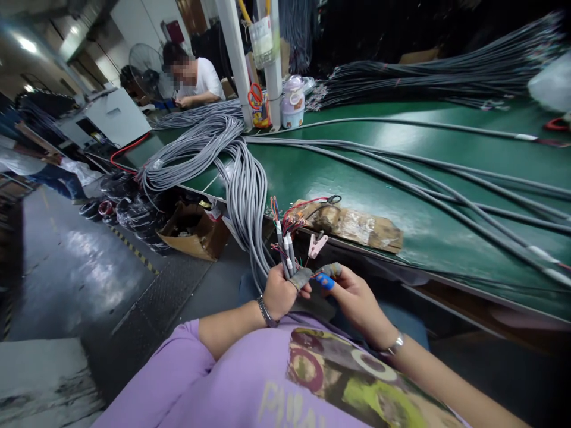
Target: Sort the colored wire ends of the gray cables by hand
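My left hand [282,292] is closed around several grey cables [285,261], whose white-wrapped ends stand up above the fist. Thin coloured wires [275,209] fan out from those ends. Grey tape covers a finger of this hand. Close to its right, my right hand [352,291] pinches a thin wire between thumb and forefinger, with blue tape on the thumb and grey tape on the finger. The wire's far end is hard to make out. Just above the hands, a pink clip [317,245] hangs at the bench edge beside a wooden board [357,226] wrapped in clear tape.
Coiled grey cable [196,148] lies on the green bench [339,166] and drapes over its edge. Loose grey cables [401,172] run right. A post [238,65], red scissors [255,95] and a purple bottle [293,104] stand behind. A cardboard box [191,235] sits left; a co-worker [200,80] sits beyond.
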Demonstrator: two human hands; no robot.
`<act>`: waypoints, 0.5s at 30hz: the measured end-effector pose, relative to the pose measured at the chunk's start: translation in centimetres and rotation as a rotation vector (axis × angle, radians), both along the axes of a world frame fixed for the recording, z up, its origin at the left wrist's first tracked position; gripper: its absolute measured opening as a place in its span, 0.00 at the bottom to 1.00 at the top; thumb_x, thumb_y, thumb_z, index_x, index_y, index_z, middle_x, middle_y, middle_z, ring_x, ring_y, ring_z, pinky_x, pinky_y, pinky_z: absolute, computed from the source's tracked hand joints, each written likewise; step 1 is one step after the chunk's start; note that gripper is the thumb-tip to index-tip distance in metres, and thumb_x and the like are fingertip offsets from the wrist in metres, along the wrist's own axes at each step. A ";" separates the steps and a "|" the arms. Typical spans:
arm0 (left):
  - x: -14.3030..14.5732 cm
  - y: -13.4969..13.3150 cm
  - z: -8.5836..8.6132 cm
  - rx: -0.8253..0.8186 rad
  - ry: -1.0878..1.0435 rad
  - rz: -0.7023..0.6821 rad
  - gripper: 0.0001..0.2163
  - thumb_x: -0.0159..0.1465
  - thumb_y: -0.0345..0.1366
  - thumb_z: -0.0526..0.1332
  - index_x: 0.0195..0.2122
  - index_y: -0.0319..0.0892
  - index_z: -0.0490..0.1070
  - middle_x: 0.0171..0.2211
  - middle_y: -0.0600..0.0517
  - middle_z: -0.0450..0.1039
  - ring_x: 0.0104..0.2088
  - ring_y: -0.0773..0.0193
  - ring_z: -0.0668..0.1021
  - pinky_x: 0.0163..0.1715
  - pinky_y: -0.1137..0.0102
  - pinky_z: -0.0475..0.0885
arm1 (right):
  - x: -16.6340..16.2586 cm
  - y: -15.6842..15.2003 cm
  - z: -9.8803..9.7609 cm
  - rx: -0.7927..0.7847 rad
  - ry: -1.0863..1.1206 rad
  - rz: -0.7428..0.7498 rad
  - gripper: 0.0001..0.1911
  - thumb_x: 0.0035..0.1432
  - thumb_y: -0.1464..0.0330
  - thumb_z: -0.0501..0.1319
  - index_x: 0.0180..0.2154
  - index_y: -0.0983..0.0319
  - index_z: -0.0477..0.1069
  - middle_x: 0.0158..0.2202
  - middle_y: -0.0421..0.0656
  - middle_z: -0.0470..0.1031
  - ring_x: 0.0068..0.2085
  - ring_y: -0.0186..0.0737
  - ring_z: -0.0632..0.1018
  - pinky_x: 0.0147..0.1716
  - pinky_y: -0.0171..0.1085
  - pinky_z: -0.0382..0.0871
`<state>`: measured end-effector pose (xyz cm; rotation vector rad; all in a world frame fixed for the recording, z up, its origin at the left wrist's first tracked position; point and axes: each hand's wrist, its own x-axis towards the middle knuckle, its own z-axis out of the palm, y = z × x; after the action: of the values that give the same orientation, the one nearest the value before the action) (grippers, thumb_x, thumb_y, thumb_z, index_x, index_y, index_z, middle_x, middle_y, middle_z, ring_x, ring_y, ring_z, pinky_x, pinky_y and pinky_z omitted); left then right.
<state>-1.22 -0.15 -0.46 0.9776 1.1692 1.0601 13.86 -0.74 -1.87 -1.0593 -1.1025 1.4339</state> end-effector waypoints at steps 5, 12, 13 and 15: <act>-0.9 -0.5 0.4 -0.023 0.046 -0.249 0.21 0.48 0.52 0.69 0.23 0.37 0.68 0.17 0.52 0.70 0.18 0.68 0.73 0.20 0.72 0.70 | -1.1 1.5 0.8 -0.089 0.045 0.144 0.19 0.48 0.53 0.67 0.26 0.60 0.66 0.19 0.36 0.66 0.21 0.32 0.65 0.22 0.34 0.57; -1.8 -0.9 -0.4 -0.050 -0.049 -0.110 0.20 0.49 0.51 0.70 0.26 0.35 0.72 0.18 0.52 0.71 0.17 0.69 0.72 0.19 0.73 0.70 | -0.6 3.1 0.0 -0.233 0.276 0.031 0.19 0.43 0.56 0.71 0.27 0.61 0.67 0.22 0.35 0.64 0.21 0.28 0.61 0.22 0.33 0.58; -1.8 -0.7 -0.5 -0.050 -0.086 -0.051 0.20 0.50 0.51 0.69 0.26 0.35 0.72 0.18 0.52 0.71 0.16 0.69 0.72 0.19 0.73 0.70 | -0.3 2.8 -0.2 -0.267 0.309 0.058 0.18 0.43 0.57 0.71 0.28 0.61 0.68 0.24 0.36 0.66 0.22 0.29 0.63 0.22 0.33 0.59; -1.7 -0.4 -0.5 -0.056 -0.137 0.029 0.20 0.50 0.50 0.69 0.27 0.36 0.71 0.17 0.53 0.70 0.15 0.69 0.71 0.17 0.73 0.69 | -0.1 2.1 -0.4 -0.301 0.328 0.102 0.19 0.44 0.55 0.71 0.30 0.61 0.70 0.27 0.39 0.69 0.24 0.30 0.65 0.23 0.34 0.62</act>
<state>-2.91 -0.50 -0.95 0.8340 1.0971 1.0944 13.75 1.38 -2.22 -0.9370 -0.7285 1.8219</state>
